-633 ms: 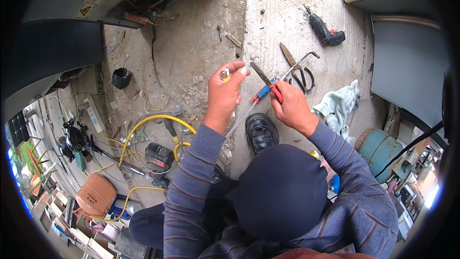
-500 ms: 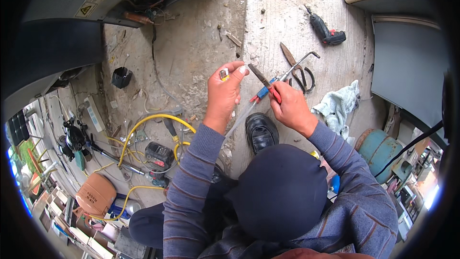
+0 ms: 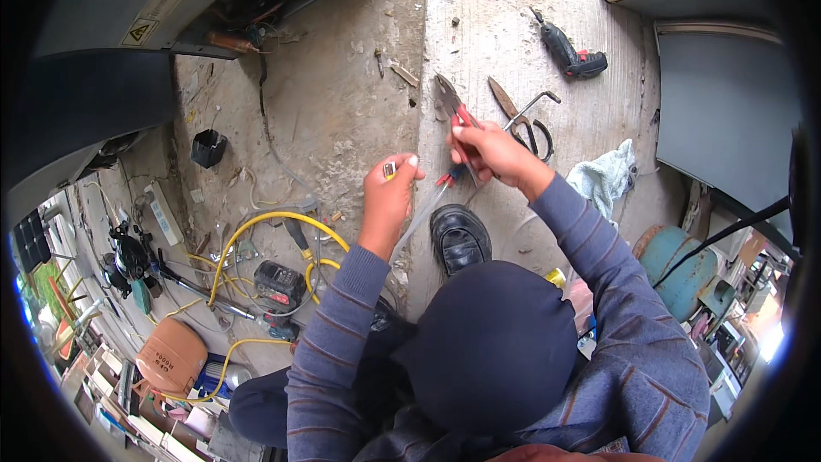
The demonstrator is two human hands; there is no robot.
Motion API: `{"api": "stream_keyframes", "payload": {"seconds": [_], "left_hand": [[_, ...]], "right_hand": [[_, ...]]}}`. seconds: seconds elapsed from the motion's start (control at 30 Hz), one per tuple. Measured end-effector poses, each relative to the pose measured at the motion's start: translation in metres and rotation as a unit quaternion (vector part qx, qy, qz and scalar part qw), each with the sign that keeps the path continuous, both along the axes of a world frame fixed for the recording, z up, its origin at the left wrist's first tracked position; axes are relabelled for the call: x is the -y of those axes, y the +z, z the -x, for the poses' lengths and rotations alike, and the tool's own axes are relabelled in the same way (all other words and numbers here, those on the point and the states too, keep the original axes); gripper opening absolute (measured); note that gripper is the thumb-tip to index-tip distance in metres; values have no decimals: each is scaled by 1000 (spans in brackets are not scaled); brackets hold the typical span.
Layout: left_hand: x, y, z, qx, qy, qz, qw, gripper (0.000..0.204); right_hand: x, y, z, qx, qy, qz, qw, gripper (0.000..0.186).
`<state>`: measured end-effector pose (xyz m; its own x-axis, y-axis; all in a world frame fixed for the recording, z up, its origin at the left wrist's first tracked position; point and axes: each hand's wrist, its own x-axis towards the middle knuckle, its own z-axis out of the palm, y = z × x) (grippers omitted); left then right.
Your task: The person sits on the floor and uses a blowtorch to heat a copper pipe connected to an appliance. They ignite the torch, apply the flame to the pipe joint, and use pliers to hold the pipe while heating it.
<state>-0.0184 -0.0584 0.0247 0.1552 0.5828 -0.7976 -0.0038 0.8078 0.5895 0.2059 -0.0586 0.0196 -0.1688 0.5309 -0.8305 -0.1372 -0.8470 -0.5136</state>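
Observation:
My left hand (image 3: 389,203) is closed around a small lighter with a metal top (image 3: 390,169), thumb and forefinger close together. Whether those fingertips pinch anything else is too small to tell. Red-handled pliers (image 3: 462,127) are gripped in my right hand (image 3: 500,154), their dark jaws pointing up and away over the concrete, apart from my left hand. Beneath the right hand lies a gas torch with a bent metal tube (image 3: 528,109); its handle is mostly hidden, and clear hoses (image 3: 421,224) run from it toward me.
Black-handled shears (image 3: 506,101), a black-and-red power driver (image 3: 571,53) and a pale cloth (image 3: 601,181) lie on the right. Left are a yellow hose (image 3: 248,233), a battery tool (image 3: 280,285) and a black cup-like piece (image 3: 209,148). Large grey units (image 3: 727,111) stand at both sides.
The pliers have drawn away from my left fingertips, and my right hand has shifted up and left with them. My left hand has moved lower, toward me, still holding the lighter.

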Motion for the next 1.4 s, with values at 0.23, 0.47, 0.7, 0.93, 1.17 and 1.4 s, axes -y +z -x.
{"api": "stream_keyframes", "payload": {"seconds": [0.23, 0.47, 0.7, 0.93, 1.17, 1.4], "left_hand": [[39, -28, 41, -29, -2, 14, 999, 27], [42, -23, 51, -50, -1, 43, 998, 25], [32, -13, 47, -40, -34, 50, 997, 28], [57, -15, 43, -196, -283, -192, 919, 32], [54, 6, -12, -317, -423, -307, 791, 38], [38, -25, -46, -344, -452, -364, 738, 34]], "right_hand": [[-29, -12, -11, -140, -37, 30, 989, 30], [-25, -16, -23, -217, -54, 59, 973, 32], [-7, 3, -28, -155, -51, 27, 986, 36], [92, 9, -15, 288, -43, -216, 932, 18], [179, 12, 3, 503, 97, -33, 858, 43], [164, 22, 14, 627, 114, -177, 750, 51]]}}
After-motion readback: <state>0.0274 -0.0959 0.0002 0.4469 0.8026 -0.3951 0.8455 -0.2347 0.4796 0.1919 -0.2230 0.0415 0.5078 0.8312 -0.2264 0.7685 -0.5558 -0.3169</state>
